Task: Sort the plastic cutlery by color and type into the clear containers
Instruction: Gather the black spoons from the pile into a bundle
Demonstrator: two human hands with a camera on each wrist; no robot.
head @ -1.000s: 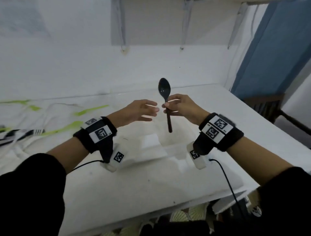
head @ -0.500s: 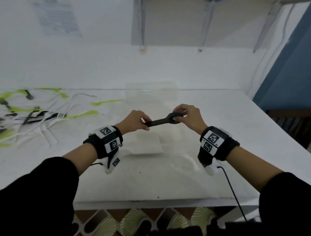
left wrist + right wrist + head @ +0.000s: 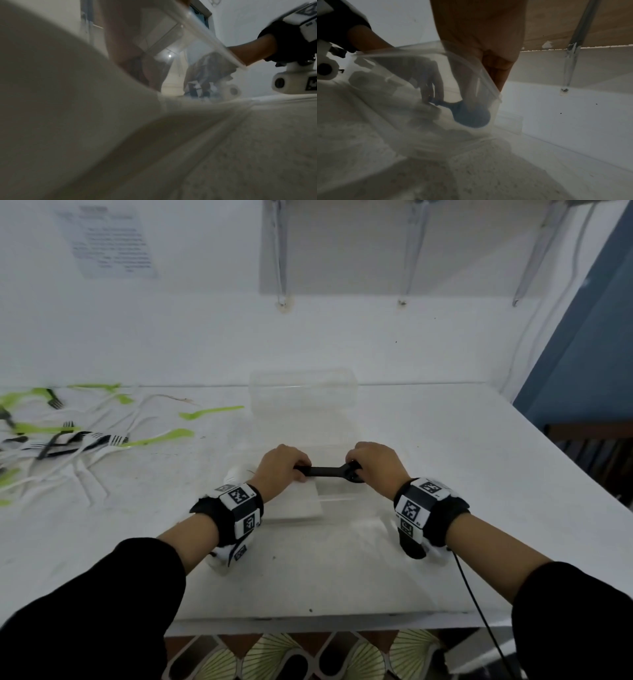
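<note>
- A black plastic spoon (image 3: 329,471) lies level across the middle of the head view, held at both ends inside a clear container (image 3: 373,518) on the white worktop (image 3: 445,460).
- The left hand (image 3: 279,467) is a grip clamped on the handle end, fingers curled round it.
- The right hand (image 3: 375,465) is a grip clamped on the bowl end; in the right wrist view the bowl (image 3: 471,117) shows through the container wall, low down.
- A second clear container (image 3: 303,392) stands behind, at the wall.
- Loose green, white and black cutlery (image 3: 68,436) lies at the left of the frame.
</note>
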